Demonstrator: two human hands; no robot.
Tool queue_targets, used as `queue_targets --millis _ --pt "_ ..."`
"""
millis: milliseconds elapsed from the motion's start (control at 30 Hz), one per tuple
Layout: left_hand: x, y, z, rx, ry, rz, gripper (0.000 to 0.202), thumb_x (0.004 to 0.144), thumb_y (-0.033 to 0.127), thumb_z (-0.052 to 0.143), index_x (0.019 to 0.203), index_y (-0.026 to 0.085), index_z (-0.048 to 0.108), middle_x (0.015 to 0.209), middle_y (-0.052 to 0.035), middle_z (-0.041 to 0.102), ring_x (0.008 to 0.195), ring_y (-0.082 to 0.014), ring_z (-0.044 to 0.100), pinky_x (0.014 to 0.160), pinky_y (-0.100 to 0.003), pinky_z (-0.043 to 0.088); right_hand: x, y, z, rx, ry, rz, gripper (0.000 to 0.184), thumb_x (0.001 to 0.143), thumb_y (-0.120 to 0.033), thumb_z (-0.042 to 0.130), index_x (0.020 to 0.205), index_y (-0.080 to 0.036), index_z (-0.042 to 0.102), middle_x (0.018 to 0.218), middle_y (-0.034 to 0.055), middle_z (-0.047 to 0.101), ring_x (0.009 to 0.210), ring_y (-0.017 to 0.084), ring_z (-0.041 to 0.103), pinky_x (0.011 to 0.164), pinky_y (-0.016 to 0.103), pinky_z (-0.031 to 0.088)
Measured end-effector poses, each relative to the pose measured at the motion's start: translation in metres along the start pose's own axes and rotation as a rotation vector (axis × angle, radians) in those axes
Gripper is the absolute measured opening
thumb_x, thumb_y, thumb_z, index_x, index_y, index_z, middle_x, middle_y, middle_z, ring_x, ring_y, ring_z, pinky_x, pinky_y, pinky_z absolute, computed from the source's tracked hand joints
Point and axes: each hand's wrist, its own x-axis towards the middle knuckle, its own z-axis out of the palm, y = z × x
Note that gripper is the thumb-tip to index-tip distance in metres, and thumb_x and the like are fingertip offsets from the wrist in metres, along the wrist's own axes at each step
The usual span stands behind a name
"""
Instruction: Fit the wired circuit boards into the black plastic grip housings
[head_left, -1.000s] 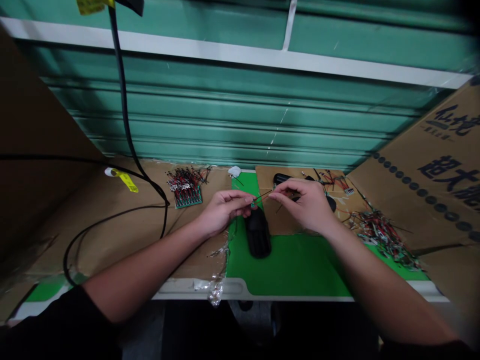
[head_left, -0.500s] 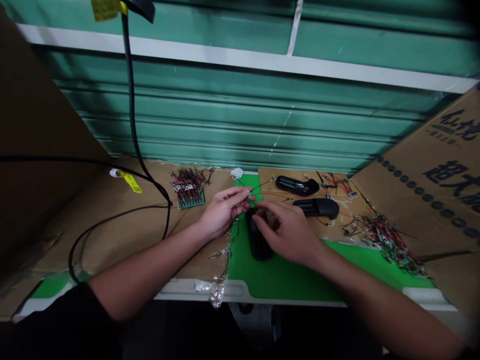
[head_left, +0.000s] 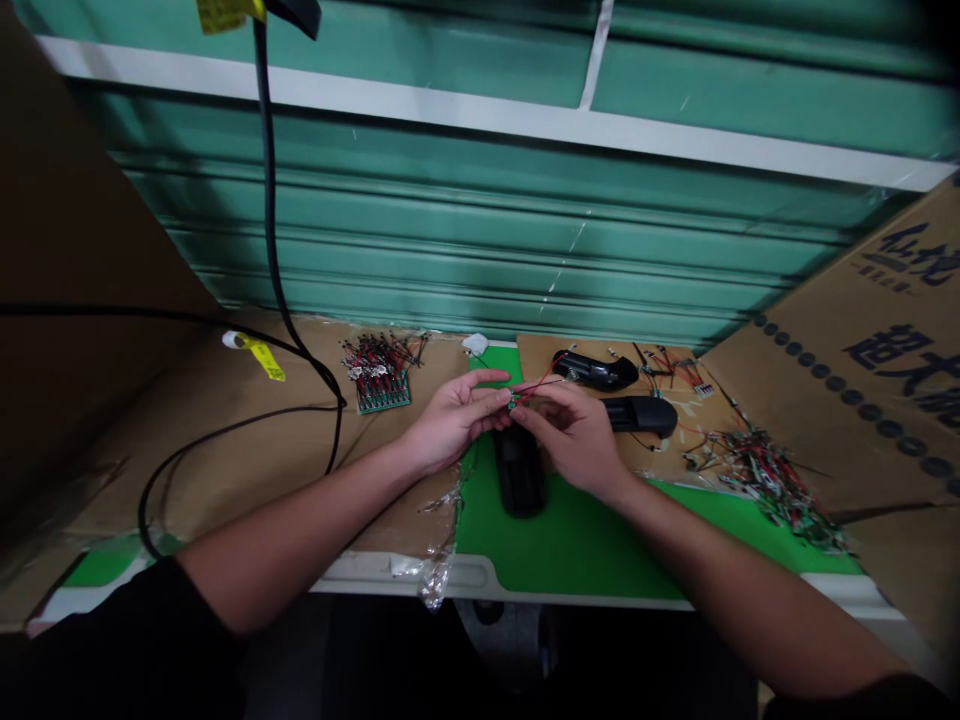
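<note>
Between thumb and fingers, my left hand (head_left: pixel 455 420) pinches a small green circuit board (head_left: pixel 513 404) with thin wires. My right hand (head_left: pixel 576 432) meets it there, its thumb and fingers closed on the red and black wires (head_left: pixel 549 377) by the board. The exact grip at the fingertips is too small to make out. Just below both hands a black plastic housing (head_left: pixel 520 478) lies on the green tabletop. Two more black housings lie beyond my right hand: a curved glossy one (head_left: pixel 596 370) and a straighter one (head_left: pixel 643 415) partly hidden by the hand.
A panel of circuit boards with wires (head_left: pixel 382 385) lies on cardboard at left. At right is a heap of wired boards (head_left: pixel 780 485). A black cable (head_left: pixel 271 240) hangs at left. Cardboard walls (head_left: pixel 900 330) flank the table, with a green slatted wall (head_left: pixel 420 220) behind.
My right hand has moved left and up to the left hand and now pinches the wires at the board. The wires have shifted with it. The housings stay put.
</note>
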Motion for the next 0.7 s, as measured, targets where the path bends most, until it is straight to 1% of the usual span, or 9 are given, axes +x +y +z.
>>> queue_targets --millis 167,233,300,333,400,500,567,600,700 --pt "0.002 0.001 -0.001 0.154 -0.036 0.006 0.057 0.077 0.045 0.098 0.118 0.016 0.071 0.084 -0.0038 0.078 0.067 -0.0139 0.07 0.066 -0.025 0.052 0.001 0.0 -0.003 0.031 -0.026 0.05 0.028 0.092 -0.045 0.087 0.112 -0.025 0.082 0.112 0.0077 0.075 0.06 0.012 0.057 0.052 0.03 0.05" --pt "0.001 0.003 -0.002 0.315 -0.048 0.056 0.05 0.086 0.056 0.087 0.111 0.016 0.07 0.078 -0.0028 0.074 0.064 -0.0146 0.066 0.062 -0.027 0.049 0.005 -0.001 -0.007 0.032 -0.026 0.055 0.029 0.09 -0.046 0.087 0.108 -0.024 0.081 0.107 0.0068 0.075 0.058 0.011 0.055 0.051 0.03 0.05" --pt "-0.003 0.005 -0.003 0.576 -0.028 0.154 0.047 0.093 0.063 0.077 0.105 0.017 0.07 0.08 -0.0029 0.072 0.065 -0.015 0.062 0.062 -0.028 0.047 0.009 -0.003 -0.013 0.029 -0.013 0.042 0.027 0.09 -0.046 0.088 0.1 -0.022 0.08 0.101 0.006 0.075 0.057 0.011 0.054 0.051 0.029 0.048" --pt "-0.005 0.005 -0.003 0.738 -0.014 0.208 0.047 0.093 0.063 0.075 0.105 0.018 0.07 0.085 -0.0036 0.072 0.069 -0.016 0.062 0.066 -0.03 0.049 0.012 -0.003 -0.016 0.02 -0.004 0.033 0.027 0.089 -0.046 0.088 0.097 -0.022 0.08 0.097 0.0057 0.075 0.057 0.011 0.054 0.051 0.029 0.048" --pt "-0.01 0.005 -0.003 1.058 -0.004 0.29 0.05 0.089 0.063 0.079 0.114 0.02 0.07 0.103 -0.0064 0.073 0.087 -0.0211 0.067 0.08 -0.035 0.054 0.016 -0.005 -0.023 -0.009 0.021 0.021 0.028 0.089 -0.047 0.088 0.094 -0.021 0.079 0.093 0.0052 0.074 0.056 0.01 0.052 0.051 0.028 0.046" --pt "-0.017 0.0 -0.002 1.367 -0.055 0.277 0.078 0.074 0.065 0.091 0.133 0.02 0.067 0.129 -0.0138 0.069 0.119 -0.0343 0.065 0.106 -0.05 0.053 0.022 -0.005 -0.032 -0.039 0.041 0.023 0.031 0.088 -0.049 0.088 0.095 -0.02 0.078 0.09 0.0047 0.074 0.055 0.01 0.051 0.05 0.028 0.044" --pt "-0.018 -0.003 -0.003 1.444 -0.091 0.234 0.09 0.068 0.064 0.094 0.139 0.017 0.065 0.133 -0.0173 0.066 0.126 -0.0394 0.062 0.111 -0.055 0.051 0.024 -0.004 -0.035 -0.063 0.039 0.022 0.032 0.087 -0.049 0.088 0.096 -0.02 0.078 0.087 0.0042 0.073 0.056 0.01 0.052 0.051 0.028 0.045" --pt "-0.018 -0.004 -0.005 1.452 -0.101 0.219 0.088 0.067 0.06 0.096 0.139 0.017 0.066 0.132 -0.0174 0.066 0.125 -0.04 0.063 0.111 -0.055 0.051 0.024 -0.003 -0.036 -0.081 0.034 0.02 0.032 0.088 -0.049 0.088 0.096 -0.02 0.078 0.086 0.004 0.072 0.056 0.011 0.053 0.051 0.028 0.046" --pt "-0.015 -0.005 -0.01 1.349 -0.043 0.245 0.071 0.066 0.043 0.097 0.129 0.02 0.073 0.125 -0.0148 0.07 0.118 -0.0376 0.066 0.106 -0.051 0.053 0.025 0.0 -0.037 -0.149 0.005 0.003 0.032 0.09 -0.05 0.086 0.097 -0.02 0.079 0.085 0.0042 0.072 0.059 0.012 0.056 0.052 0.027 0.047"
